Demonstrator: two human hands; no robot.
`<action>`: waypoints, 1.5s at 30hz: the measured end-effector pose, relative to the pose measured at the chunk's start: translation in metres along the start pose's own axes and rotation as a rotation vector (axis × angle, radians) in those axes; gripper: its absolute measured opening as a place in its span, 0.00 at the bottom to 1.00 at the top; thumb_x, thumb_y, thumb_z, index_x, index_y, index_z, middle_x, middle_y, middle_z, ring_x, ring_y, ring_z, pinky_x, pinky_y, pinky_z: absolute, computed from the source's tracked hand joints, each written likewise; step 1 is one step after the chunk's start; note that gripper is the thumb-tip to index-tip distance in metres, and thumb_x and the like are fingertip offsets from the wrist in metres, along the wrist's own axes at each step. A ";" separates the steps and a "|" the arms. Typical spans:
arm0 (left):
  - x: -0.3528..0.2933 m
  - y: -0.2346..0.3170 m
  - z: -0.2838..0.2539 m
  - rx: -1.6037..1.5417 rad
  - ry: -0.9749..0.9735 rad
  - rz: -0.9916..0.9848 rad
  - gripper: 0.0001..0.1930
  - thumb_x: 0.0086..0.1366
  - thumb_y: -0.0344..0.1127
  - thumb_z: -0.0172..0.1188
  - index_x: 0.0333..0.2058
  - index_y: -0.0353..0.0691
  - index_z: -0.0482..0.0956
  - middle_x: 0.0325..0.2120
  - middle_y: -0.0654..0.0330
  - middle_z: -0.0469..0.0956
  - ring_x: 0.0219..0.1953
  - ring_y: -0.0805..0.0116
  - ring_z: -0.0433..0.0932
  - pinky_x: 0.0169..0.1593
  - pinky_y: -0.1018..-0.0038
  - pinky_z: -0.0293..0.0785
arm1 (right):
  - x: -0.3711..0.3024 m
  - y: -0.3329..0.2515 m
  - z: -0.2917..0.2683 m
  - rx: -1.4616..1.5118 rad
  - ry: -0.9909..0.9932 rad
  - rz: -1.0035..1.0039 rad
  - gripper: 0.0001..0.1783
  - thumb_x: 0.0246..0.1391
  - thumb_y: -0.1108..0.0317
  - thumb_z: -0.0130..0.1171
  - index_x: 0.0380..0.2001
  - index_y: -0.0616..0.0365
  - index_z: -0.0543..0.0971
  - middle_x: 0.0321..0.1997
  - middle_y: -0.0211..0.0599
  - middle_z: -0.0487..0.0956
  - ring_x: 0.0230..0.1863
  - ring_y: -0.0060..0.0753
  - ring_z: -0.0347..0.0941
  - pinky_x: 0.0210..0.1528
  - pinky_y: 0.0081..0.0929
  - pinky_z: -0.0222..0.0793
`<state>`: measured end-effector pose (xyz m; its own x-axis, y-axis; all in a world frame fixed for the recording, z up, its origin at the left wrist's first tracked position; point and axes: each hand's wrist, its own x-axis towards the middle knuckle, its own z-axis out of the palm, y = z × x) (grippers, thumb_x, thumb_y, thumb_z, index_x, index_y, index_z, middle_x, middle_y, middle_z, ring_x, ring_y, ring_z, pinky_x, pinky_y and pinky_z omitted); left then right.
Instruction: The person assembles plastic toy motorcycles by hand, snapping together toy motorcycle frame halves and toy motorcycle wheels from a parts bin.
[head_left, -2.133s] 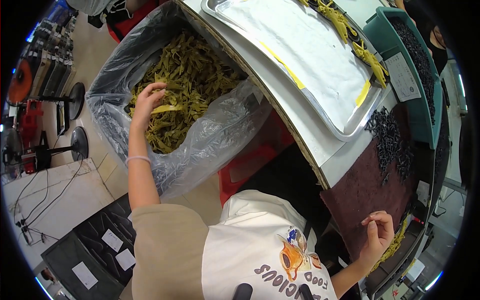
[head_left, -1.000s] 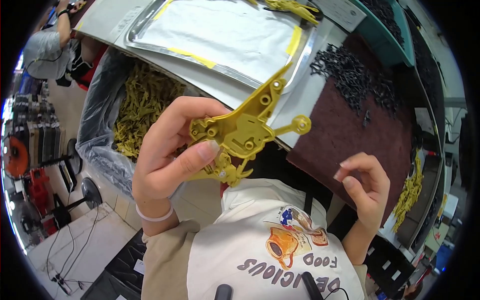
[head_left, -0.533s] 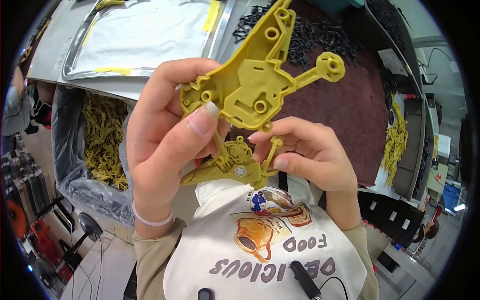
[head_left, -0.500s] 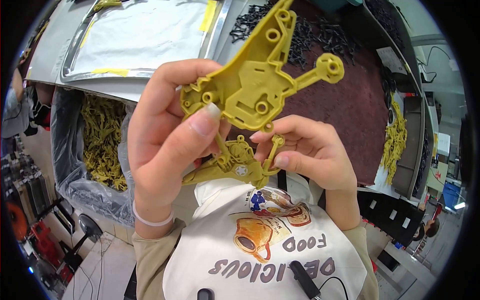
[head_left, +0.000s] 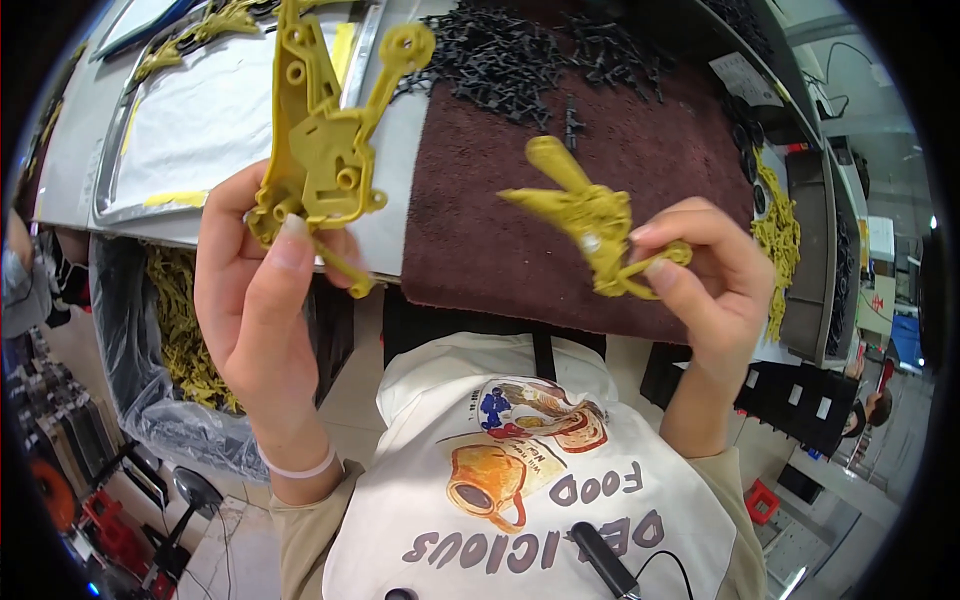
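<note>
Pinched between the thumb and fingers of my left hand [head_left: 265, 310] is an olive-yellow plastic shell half [head_left: 325, 150]. Its hollow inner side, with round posts and slots, faces up, and a ringed arm sticks out at the far right. My right hand [head_left: 715, 275] grips a second olive-yellow plastic part [head_left: 590, 225] by a thin looped arm at its near right end. That part shows a pale mark on its side and has two prongs pointing left. It is held above the brown mat [head_left: 470, 220], apart from the first.
Small black plastic pieces [head_left: 500, 60] are heaped at the mat's far edge. A metal-edged frame with a white sheet [head_left: 220, 110] lies at left, yellow parts along its far rim. Below it stands a plastic-lined bin [head_left: 170, 430] of yellow parts. More yellow parts [head_left: 775, 230] lie at right.
My hands have moved apart, each still holding its part. The left has shifted left; the right has gone right, lifting its part from above my apron to over the mat.
</note>
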<state>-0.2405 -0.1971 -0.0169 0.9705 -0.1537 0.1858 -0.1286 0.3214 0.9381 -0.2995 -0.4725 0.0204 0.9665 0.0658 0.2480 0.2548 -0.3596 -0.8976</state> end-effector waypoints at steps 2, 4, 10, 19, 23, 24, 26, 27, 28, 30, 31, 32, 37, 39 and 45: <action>0.000 0.003 0.012 0.087 0.106 -0.115 0.16 0.65 0.29 0.50 0.50 0.28 0.67 0.31 0.59 0.73 0.29 0.78 0.69 0.33 0.83 0.65 | -0.004 -0.014 -0.010 -0.392 0.115 -0.069 0.12 0.40 0.83 0.59 0.33 0.63 0.81 0.32 0.38 0.76 0.29 0.28 0.72 0.32 0.19 0.66; 0.000 -0.002 0.012 0.172 0.069 -0.179 0.16 0.65 0.30 0.51 0.50 0.29 0.68 0.30 0.61 0.73 0.29 0.78 0.69 0.34 0.83 0.64 | -0.009 -0.007 -0.016 -0.598 0.141 -0.112 0.11 0.41 0.82 0.59 0.32 0.62 0.81 0.31 0.38 0.76 0.29 0.31 0.72 0.32 0.21 0.67; 0.017 -0.001 0.006 0.493 0.200 -0.120 0.14 0.62 0.35 0.51 0.43 0.33 0.73 0.25 0.66 0.69 0.26 0.82 0.62 0.29 0.85 0.53 | -0.031 0.043 -0.037 -0.961 -0.081 -0.316 0.15 0.32 0.78 0.59 0.30 0.59 0.81 0.35 0.36 0.76 0.38 0.40 0.74 0.38 0.32 0.71; 0.038 -0.016 0.049 0.891 -0.417 -0.230 0.09 0.59 0.25 0.54 0.40 0.33 0.74 0.30 0.54 0.74 0.30 0.61 0.73 0.37 0.70 0.69 | -0.027 0.035 -0.088 -0.740 -0.134 0.001 0.20 0.36 0.84 0.52 0.36 0.58 0.80 0.44 0.37 0.78 0.47 0.40 0.74 0.48 0.32 0.69; 0.053 -0.017 0.073 1.226 -0.453 0.091 0.11 0.58 0.26 0.57 0.41 0.35 0.74 0.36 0.52 0.74 0.39 0.52 0.72 0.44 0.63 0.68 | -0.012 0.065 -0.158 -0.747 0.129 0.166 0.15 0.47 0.77 0.57 0.42 0.58 0.78 0.48 0.38 0.77 0.49 0.40 0.74 0.52 0.29 0.67; 0.060 -0.017 0.080 1.308 -0.452 0.218 0.13 0.58 0.27 0.58 0.43 0.36 0.74 0.38 0.52 0.72 0.41 0.54 0.71 0.45 0.63 0.67 | -0.009 0.078 -0.171 -0.843 0.182 0.205 0.16 0.49 0.73 0.58 0.44 0.56 0.77 0.47 0.38 0.77 0.49 0.40 0.73 0.52 0.30 0.67; 0.077 -0.009 0.103 1.378 -0.479 0.430 0.14 0.58 0.27 0.57 0.44 0.37 0.74 0.37 0.53 0.72 0.42 0.54 0.72 0.47 0.62 0.67 | -0.006 0.096 -0.187 -0.944 0.260 0.253 0.17 0.50 0.69 0.60 0.46 0.55 0.76 0.47 0.38 0.76 0.50 0.40 0.73 0.52 0.31 0.67; 0.091 -0.013 0.129 1.271 -0.611 0.463 0.12 0.58 0.27 0.56 0.43 0.37 0.74 0.36 0.53 0.72 0.42 0.53 0.72 0.46 0.62 0.68 | -0.007 0.110 -0.193 -1.024 0.204 0.232 0.18 0.50 0.66 0.61 0.46 0.54 0.75 0.46 0.38 0.76 0.50 0.42 0.72 0.52 0.33 0.66; 0.106 -0.018 0.156 1.161 -0.735 0.491 0.11 0.58 0.27 0.56 0.42 0.37 0.74 0.36 0.53 0.72 0.42 0.52 0.73 0.46 0.62 0.68 | -0.007 0.114 -0.197 -1.102 0.141 0.207 0.19 0.50 0.63 0.61 0.46 0.53 0.74 0.45 0.38 0.76 0.49 0.43 0.71 0.52 0.34 0.66; 0.138 -0.043 0.206 0.883 -0.989 0.522 0.11 0.62 0.26 0.52 0.43 0.35 0.73 0.40 0.51 0.74 0.43 0.49 0.74 0.47 0.64 0.70 | 0.004 0.113 -0.194 -1.073 0.140 0.226 0.17 0.49 0.64 0.61 0.44 0.52 0.74 0.43 0.38 0.75 0.49 0.43 0.71 0.51 0.35 0.66; 0.154 -0.066 0.232 0.853 -1.022 0.629 0.12 0.62 0.26 0.52 0.45 0.36 0.73 0.41 0.51 0.74 0.44 0.49 0.74 0.48 0.63 0.70 | 0.007 0.112 -0.193 -1.043 0.123 0.257 0.16 0.49 0.64 0.61 0.43 0.52 0.74 0.41 0.38 0.75 0.49 0.44 0.70 0.51 0.35 0.66; 0.168 -0.089 0.255 0.826 -1.048 0.744 0.13 0.63 0.27 0.52 0.46 0.36 0.73 0.43 0.52 0.74 0.46 0.49 0.74 0.48 0.63 0.71 | 0.010 0.110 -0.189 -1.127 0.135 0.225 0.16 0.48 0.64 0.62 0.41 0.54 0.75 0.41 0.37 0.76 0.49 0.43 0.71 0.50 0.36 0.67; 0.190 -0.172 0.340 0.845 -0.942 0.907 0.14 0.60 0.28 0.58 0.46 0.38 0.74 0.44 0.52 0.74 0.47 0.50 0.74 0.50 0.63 0.72 | -0.008 0.099 -0.188 -1.127 0.224 0.110 0.17 0.46 0.66 0.62 0.41 0.57 0.75 0.41 0.39 0.77 0.46 0.44 0.73 0.49 0.36 0.68; 0.185 -0.178 0.350 1.077 -0.900 0.843 0.15 0.56 0.28 0.61 0.44 0.38 0.74 0.42 0.51 0.74 0.46 0.51 0.74 0.48 0.62 0.72 | -0.019 0.078 -0.187 -0.826 0.309 0.156 0.17 0.46 0.68 0.61 0.42 0.59 0.76 0.39 0.39 0.77 0.44 0.43 0.73 0.48 0.34 0.68; 0.205 -0.134 0.322 0.877 -0.899 0.866 0.06 0.56 0.22 0.51 0.31 0.33 0.76 0.30 0.44 0.77 0.39 0.45 0.76 0.43 0.58 0.72 | -0.046 0.051 -0.169 -0.483 0.334 0.212 0.19 0.45 0.76 0.62 0.44 0.60 0.78 0.44 0.37 0.79 0.43 0.27 0.74 0.46 0.23 0.68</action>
<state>-0.0898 -0.5723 -0.0102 0.1357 -0.8183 0.5585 -0.9646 0.0195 0.2629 -0.3365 -0.6511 0.0247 0.9132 -0.3195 0.2528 -0.0597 -0.7187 -0.6927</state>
